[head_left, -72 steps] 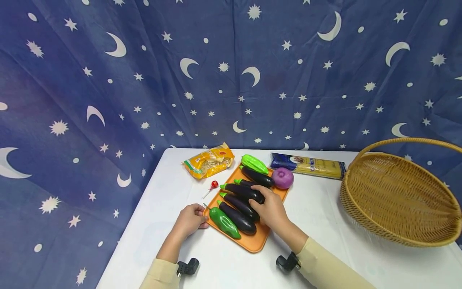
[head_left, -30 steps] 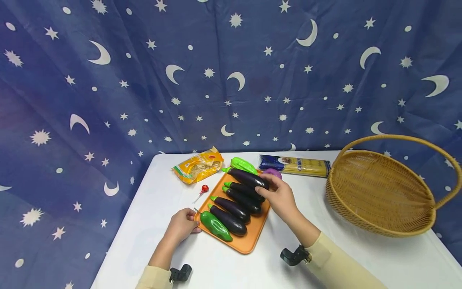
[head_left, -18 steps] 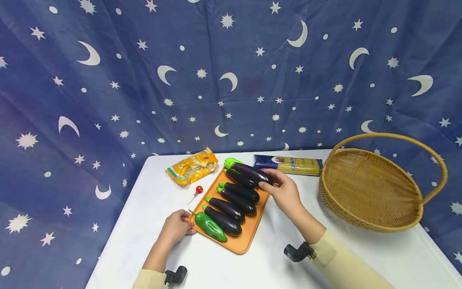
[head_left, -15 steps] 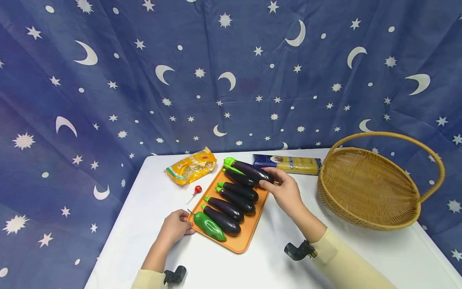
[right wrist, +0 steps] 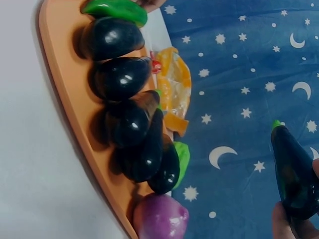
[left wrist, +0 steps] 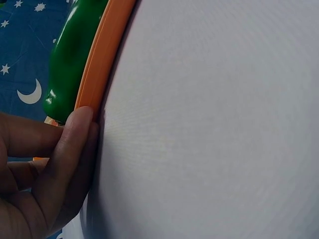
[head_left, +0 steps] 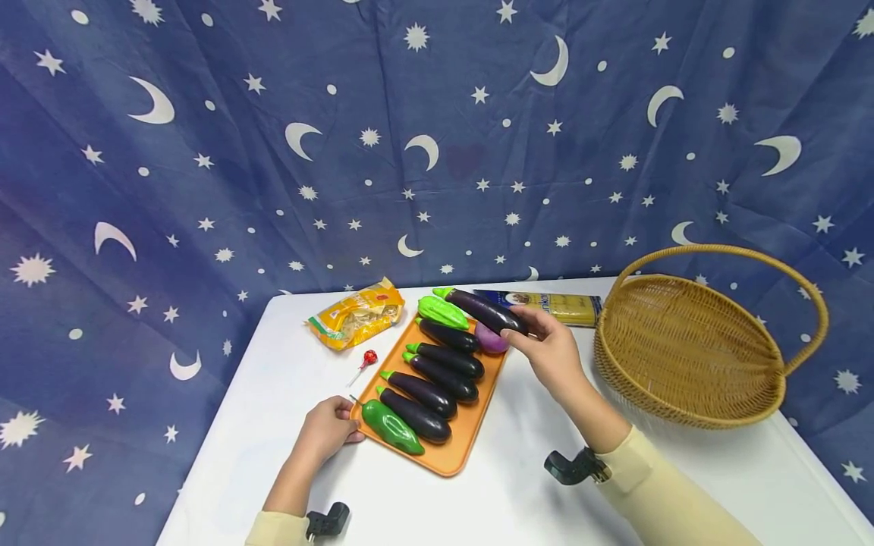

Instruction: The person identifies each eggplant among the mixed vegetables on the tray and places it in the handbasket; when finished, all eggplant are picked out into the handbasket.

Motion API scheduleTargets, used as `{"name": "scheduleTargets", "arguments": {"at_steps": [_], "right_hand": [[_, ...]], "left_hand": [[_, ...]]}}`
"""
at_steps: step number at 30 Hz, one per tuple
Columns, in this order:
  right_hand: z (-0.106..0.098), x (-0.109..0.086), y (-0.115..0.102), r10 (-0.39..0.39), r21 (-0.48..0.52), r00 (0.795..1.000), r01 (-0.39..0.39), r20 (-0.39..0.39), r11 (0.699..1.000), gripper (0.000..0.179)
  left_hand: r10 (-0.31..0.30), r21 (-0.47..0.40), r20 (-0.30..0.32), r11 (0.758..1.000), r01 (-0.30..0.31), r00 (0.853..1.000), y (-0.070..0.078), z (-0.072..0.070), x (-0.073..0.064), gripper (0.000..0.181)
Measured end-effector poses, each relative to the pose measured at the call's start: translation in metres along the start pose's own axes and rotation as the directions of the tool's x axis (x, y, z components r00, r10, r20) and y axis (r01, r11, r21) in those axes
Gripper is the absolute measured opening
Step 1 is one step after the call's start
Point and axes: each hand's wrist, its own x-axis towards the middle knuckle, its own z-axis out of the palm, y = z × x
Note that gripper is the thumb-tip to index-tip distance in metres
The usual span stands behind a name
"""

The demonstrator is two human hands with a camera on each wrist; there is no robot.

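My right hand [head_left: 554, 355] grips a dark eggplant [head_left: 486, 312] by its fat end, held up over the far right corner of the orange tray [head_left: 459, 457]. In the right wrist view that eggplant [right wrist: 293, 172] shows at the right edge, above the tray's level. My left hand [head_left: 324, 429] pinches the tray's near left corner; the left wrist view shows thumb and fingers on the orange rim [left wrist: 99, 64]. Several more eggplants [head_left: 413, 414] lie in a row on the tray. A green pepper [head_left: 392, 427] lies at its near end, a light green ridged vegetable [head_left: 442, 312] at its far end.
A purple onion [head_left: 490, 339] sits at the tray's far right corner. Behind it lies a spaghetti pack [head_left: 565, 309]. A wicker basket [head_left: 690, 356] with a tall handle stands at the right. Left of the tray are a yellow bag [head_left: 358, 315] and a red lollipop [head_left: 369, 358].
My right hand has taken one eggplant from the row, lifted it and carried it toward the back right. The left hand stays on the tray's corner. The head view has shifted.
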Motion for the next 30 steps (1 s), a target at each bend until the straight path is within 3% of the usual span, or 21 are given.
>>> {"name": "scheduleTargets", "arguments": {"at_steps": [17,25,30], "right_hand": [[-0.035,-0.002,-0.002,-0.018,0.053,0.999,0.020,-0.046,0.998,0.049],[-0.051,-0.007,0.002,-0.005,0.017,0.997,0.006,-0.080,1.000,0.050],[-0.059,-0.010,0.002,-0.010,0.036,0.994,0.014,-0.113,0.999,0.047]], "left_hand": [[-0.017,-0.004,0.005,1.000,0.017,1.000,0.003,0.000,-0.001,0.026],[-0.054,-0.019,0.006,0.998,0.054,0.999,0.003,0.001,0.000,0.026],[-0.041,-0.025,0.012,0.999,0.042,0.999,0.004,0.001,-0.001,0.027]]}}
